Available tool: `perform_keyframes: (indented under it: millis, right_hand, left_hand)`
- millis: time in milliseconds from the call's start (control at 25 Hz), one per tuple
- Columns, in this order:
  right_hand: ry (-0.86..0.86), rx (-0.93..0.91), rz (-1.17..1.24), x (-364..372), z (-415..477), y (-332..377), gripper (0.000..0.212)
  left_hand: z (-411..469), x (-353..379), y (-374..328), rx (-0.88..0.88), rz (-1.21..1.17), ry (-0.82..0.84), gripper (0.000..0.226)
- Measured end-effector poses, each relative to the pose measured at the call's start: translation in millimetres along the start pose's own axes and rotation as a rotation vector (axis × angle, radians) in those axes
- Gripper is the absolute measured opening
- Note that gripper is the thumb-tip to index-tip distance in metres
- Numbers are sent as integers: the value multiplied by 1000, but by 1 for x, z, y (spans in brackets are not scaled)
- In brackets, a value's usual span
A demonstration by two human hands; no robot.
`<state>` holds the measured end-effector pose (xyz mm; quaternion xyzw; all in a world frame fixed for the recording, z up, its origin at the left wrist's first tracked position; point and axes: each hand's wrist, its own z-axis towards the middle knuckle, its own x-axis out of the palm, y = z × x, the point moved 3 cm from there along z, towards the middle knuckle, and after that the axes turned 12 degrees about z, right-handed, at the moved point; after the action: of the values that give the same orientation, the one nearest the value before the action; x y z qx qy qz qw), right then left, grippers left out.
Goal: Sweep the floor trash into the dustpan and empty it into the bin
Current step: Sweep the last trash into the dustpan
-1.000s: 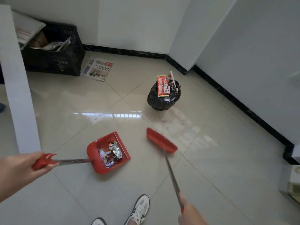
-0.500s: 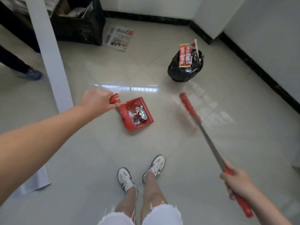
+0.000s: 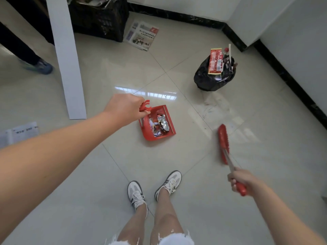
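**Item 1. Left hand** (image 3: 123,109), centre of frame, arm reaching in from the lower left. Its fingers are curled tight round the forked red top of the dustpan handle (image 3: 145,107).

**Item 2. Red plastic long-handled dustpan** (image 3: 159,137), just below and right of the left hand. It carries crumpled silver foil wrappers and paper scraps (image 3: 161,123). Its mouth appears to face right. Whether the pan rests on the tile or hangs just above it cannot be told.

**Item 3. Right hand** (image 3: 241,181), lower right. It is wrapped closed round the red grip of the broom.

**Item 4. Red-bristled broom with a metal shaft** (image 3: 223,142). Its long axis runs up the frame from the right hand, and its head is low by the floor, right of the dustpan.

**Item 5. Small bin lined with a black plastic bag** (image 3: 212,80), upper right, near the dark skirting. It is already heaped, with a red snack packet (image 3: 215,61) standing out of the top.

**Governing relation.** The bin lies up and to the right of the loaded pan and well apart from it, on the broom side. The left hand carries the load, so emptying likely calls for that arm to travel rightward and tip the mouth over the crowded rim. Spillage looks possible.

**Sundry.** A folded newspaper (image 3: 141,35) lies at top centre beside a black plastic crate (image 3: 99,16). A white upright board (image 3: 67,59) stands at upper left.
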<state>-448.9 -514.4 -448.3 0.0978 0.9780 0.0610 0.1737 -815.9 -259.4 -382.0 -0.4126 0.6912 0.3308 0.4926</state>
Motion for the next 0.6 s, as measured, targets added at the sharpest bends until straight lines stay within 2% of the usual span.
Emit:
perform_keyframes:
  millis: [200,320,440,600]
  right_hand:
    - [163,-47,-98,94,-76,-46,49]
    - [305,-38,-108,134,-100,-39,55]
    - [283,-30,-69,108,-113,-16,57]
    - [188,-27,169,25,-128,-12,68]
  left_hand:
    - [2,-8,5,36,7,23,39]
    - [-2,-5,7,38,-11,36,38]
    - [-15,-5,6,28,-28,45,35]
    - [-36,-14,42,102,50,-110,40]
